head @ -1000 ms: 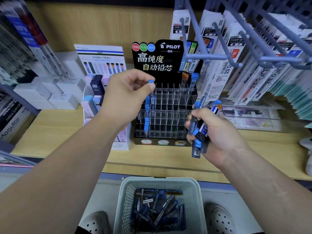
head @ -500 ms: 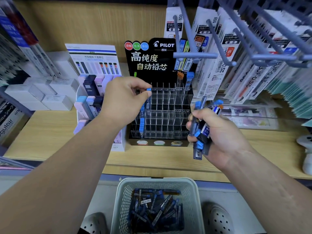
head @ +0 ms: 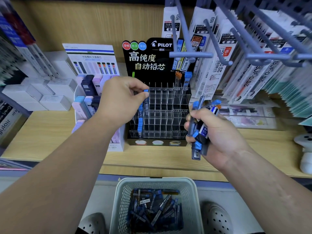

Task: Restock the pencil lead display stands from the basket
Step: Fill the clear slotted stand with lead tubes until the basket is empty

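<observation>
A black Pilot display stand with clear compartments stands on the wooden shelf. My left hand pinches a blue-capped lead tube by its cap at the top-left compartment, the tube's body down inside the slot. Below it, the stand's left column holds several blue-capped tubes. My right hand grips a bundle of lead tubes in front of the stand's right side. A white basket with several more lead tubes sits on the floor below.
A white display of pastel lead cases stands left of the Pilot stand, with white boxes beyond it. Grey metal pegs with hanging refill packs jut out overhead at the right. My shoes flank the basket.
My left hand has lowered the blue-capped tube from above the stand down into the top-left compartment. My right hand has kept its bundle almost still.
</observation>
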`<state>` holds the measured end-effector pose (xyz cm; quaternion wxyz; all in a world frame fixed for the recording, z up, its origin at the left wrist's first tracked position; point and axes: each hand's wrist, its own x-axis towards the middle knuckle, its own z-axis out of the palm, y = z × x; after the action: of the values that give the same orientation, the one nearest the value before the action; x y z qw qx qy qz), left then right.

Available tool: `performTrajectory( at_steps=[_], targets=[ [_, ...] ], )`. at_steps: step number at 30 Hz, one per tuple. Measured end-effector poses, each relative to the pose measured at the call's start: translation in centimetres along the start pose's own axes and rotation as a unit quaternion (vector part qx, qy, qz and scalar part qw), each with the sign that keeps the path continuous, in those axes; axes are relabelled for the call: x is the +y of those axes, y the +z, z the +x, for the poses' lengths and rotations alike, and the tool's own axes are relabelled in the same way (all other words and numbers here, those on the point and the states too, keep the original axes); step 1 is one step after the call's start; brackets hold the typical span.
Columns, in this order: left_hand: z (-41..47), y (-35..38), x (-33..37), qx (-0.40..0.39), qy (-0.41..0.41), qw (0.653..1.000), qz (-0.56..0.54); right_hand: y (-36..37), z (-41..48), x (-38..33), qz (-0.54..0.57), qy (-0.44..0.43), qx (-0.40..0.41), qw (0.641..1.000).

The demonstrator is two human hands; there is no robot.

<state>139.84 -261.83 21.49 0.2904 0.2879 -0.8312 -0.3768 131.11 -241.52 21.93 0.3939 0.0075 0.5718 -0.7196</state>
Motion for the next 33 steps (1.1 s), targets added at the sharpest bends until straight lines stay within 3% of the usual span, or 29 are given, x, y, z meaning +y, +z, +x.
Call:
performTrajectory(
  at_steps=[6, 16, 20, 24, 26, 33],
  targets=[
    [0.0, 0.3, -0.2, -0.023, 0.046, 0.993, 0.110, 0.1, 0.1, 0.1, -0.002, 0.000, 0.001, 1.000],
    [-0.2, 0.3, 0.1, -0.033, 0.002, 0.992, 0.122, 0.1, -0.1, 0.0, -0.012, 0.006, -0.016, 1.000],
    [-0.8, 0.6, 1.6, -0.031, -0.023, 0.999, 0.007, 0.3, -0.2, 0.0, -0.026, 0.007, -0.048, 0.998],
    [-2.9, 1.7, 4.5, -0.138, -0.083, 0.975, -0.154, 1.1, -0.9, 0.3, -0.086, -0.007, -0.102, 0.991],
    [-3.6, 1.9, 4.7, -0.179, -0.101, 0.962, -0.182, 1.4, -1.2, 0.4, -0.102, -0.014, -0.118, 0.988],
    [-4.4, 1.4, 4.6, -0.196, -0.101, 0.949, -0.226, 1.5, -1.7, 0.3, -0.112, -0.029, -0.110, 0.987]
  ],
)
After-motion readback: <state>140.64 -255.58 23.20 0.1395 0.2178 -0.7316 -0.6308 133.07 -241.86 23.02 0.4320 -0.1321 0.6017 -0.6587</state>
